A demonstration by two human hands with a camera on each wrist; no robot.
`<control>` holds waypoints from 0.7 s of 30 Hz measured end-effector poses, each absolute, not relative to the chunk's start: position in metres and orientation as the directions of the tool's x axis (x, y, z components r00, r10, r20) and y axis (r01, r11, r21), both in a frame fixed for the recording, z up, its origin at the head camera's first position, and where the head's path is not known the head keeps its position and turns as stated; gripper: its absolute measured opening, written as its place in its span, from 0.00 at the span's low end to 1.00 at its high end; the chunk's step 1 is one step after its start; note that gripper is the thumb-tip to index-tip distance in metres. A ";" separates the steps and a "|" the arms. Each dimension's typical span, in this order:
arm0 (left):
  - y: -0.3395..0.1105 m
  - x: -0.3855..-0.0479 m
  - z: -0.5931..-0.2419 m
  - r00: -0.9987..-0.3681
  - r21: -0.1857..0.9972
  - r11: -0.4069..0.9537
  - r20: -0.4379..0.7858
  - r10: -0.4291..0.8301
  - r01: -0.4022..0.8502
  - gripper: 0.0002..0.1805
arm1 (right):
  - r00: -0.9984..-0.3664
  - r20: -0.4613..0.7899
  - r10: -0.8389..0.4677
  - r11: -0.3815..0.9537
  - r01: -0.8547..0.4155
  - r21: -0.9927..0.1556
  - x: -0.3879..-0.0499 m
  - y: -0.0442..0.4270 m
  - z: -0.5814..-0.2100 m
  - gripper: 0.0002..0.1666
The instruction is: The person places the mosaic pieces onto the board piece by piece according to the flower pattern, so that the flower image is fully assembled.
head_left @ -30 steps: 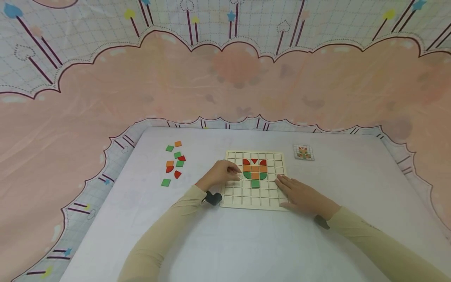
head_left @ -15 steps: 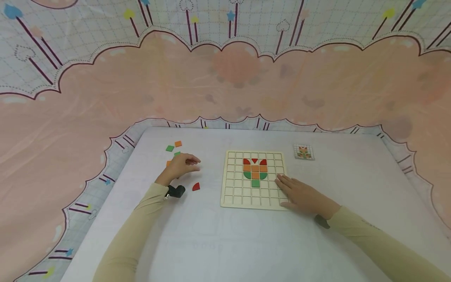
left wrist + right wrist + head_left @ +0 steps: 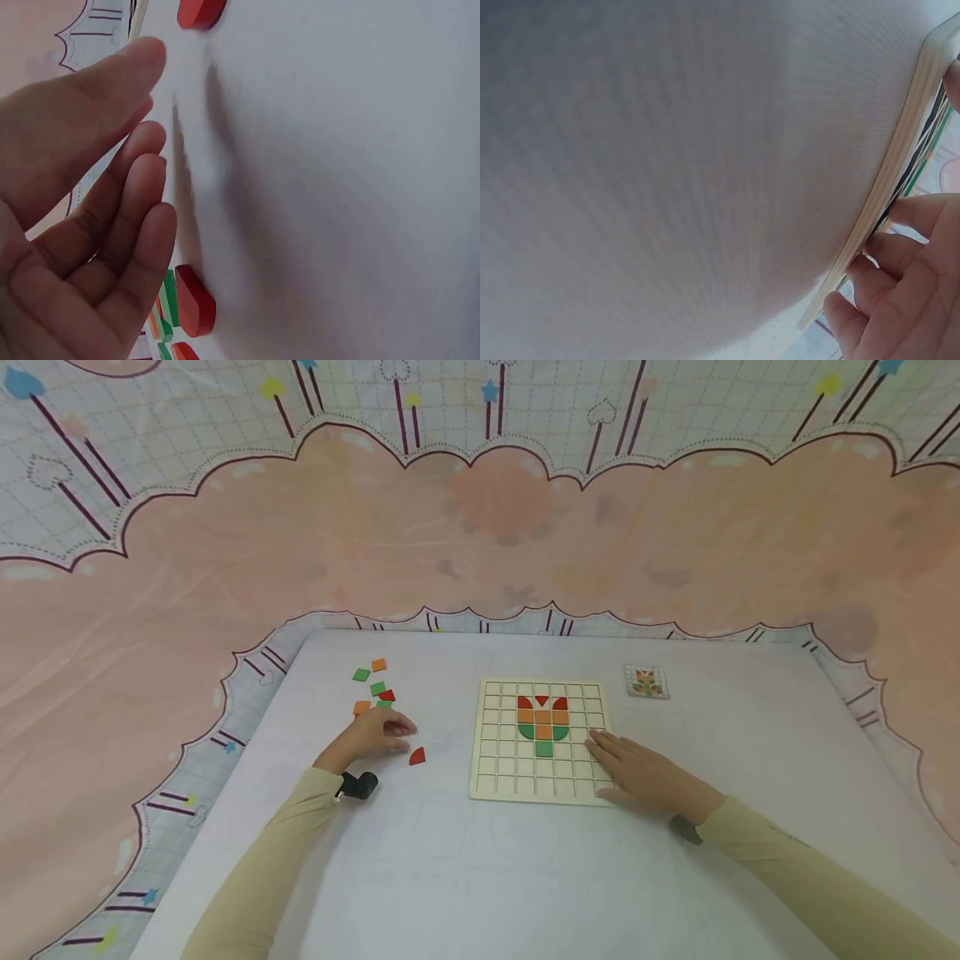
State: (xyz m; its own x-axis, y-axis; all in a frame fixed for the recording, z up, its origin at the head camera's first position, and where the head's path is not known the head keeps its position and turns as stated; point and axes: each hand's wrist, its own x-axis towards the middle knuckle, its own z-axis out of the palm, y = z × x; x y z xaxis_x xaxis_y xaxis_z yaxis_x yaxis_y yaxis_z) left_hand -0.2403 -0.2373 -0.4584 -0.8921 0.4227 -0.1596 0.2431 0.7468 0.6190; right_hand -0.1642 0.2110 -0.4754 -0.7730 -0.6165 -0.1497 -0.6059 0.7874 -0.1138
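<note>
My left hand (image 3: 371,735) hovers over the left part of the table with its fingers loosely bent. In the left wrist view there is nothing between its thumb and fingers. Just right of its fingertips lies a red quarter-circle tile (image 3: 417,757). Another red tile (image 3: 196,304) and a green tile (image 3: 171,298) show below the fingers in the left wrist view. My right hand (image 3: 645,774) rests, fingers extended, on the right edge of the pale wooden grid board (image 3: 504,781). Red, orange and green tiles (image 3: 543,717) form a tulip-like figure on the board.
Beyond the left hand, several loose tiles lie scattered, among them a green square (image 3: 362,675) and two orange squares (image 3: 378,666); the hand covers part of this group. A small pattern card (image 3: 646,682) with a flower lies beyond the board's right side on the white table (image 3: 480,877).
My left hand has gone from the board's left edge to the loose tiles, then slightly nearer me. A red quarter-circle tile now lies apart, closer to the board. The right hand stays put.
</note>
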 end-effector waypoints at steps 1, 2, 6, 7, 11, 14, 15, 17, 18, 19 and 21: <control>-0.236 -0.239 -0.459 -0.887 0.619 0.744 -0.162 0.434 0.251 0.14 | -0.772 -0.146 -0.619 0.786 -0.608 -0.115 -0.164 0.211 -0.475 0.44; -0.235 -0.237 -0.459 -0.880 0.621 0.740 -0.165 0.446 0.259 0.14 | -0.773 -0.148 -0.617 0.787 -0.607 -0.113 -0.164 0.211 -0.475 0.44; -0.232 -0.234 -0.458 -0.858 0.629 0.733 -0.197 0.474 0.260 0.13 | -0.771 -0.148 -0.620 0.785 -0.611 -0.102 -0.164 0.210 -0.475 0.45; -0.232 -0.234 -0.458 -0.849 0.631 0.730 -0.208 0.485 0.262 0.13 | -0.771 -0.151 -0.619 0.785 -0.611 -0.102 -0.164 0.211 -0.475 0.45; -0.229 -0.235 -0.457 -0.815 0.631 0.726 -0.249 0.523 0.273 0.14 | -0.772 -0.165 -0.614 0.789 -0.607 -0.099 -0.165 0.210 -0.475 0.45; -0.224 -0.237 -0.458 -0.803 0.617 0.729 -0.253 0.540 0.296 0.13 | -0.774 -0.168 -0.610 0.792 -0.602 -0.100 -0.165 0.210 -0.474 0.45; -0.222 -0.237 -0.458 -0.805 0.610 0.733 -0.250 0.538 0.301 0.13 | -0.773 -0.164 -0.612 0.790 -0.604 -0.105 -0.165 0.210 -0.475 0.45; -0.218 -0.239 -0.459 -0.812 0.599 0.739 -0.239 0.532 0.308 0.12 | -0.774 -0.159 -0.612 0.790 -0.604 -0.105 -0.165 0.211 -0.476 0.44; -0.215 -0.239 -0.459 -0.817 0.597 0.740 -0.231 0.528 0.309 0.11 | -0.775 -0.158 -0.612 0.790 -0.604 -0.101 -0.165 0.211 -0.476 0.45; -0.213 -0.240 -0.459 -0.821 0.595 0.738 -0.217 0.528 0.317 0.11 | -0.774 -0.156 -0.614 0.789 -0.606 -0.098 -0.166 0.211 -0.477 0.45; -0.208 -0.242 -0.460 -0.828 0.593 0.736 -0.195 0.525 0.327 0.11 | -0.772 -0.151 -0.617 0.786 -0.611 -0.094 -0.166 0.211 -0.477 0.45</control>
State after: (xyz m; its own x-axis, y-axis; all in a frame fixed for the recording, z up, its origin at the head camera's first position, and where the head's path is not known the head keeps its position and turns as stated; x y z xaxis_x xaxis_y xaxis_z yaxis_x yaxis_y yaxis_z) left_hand -0.2422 -0.2081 -0.4598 -0.8284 0.5250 -0.1950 0.3269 0.7360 0.5928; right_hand -0.1661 0.2111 -0.4774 -0.7720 -0.6175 -0.1509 -0.6105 0.7864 -0.0944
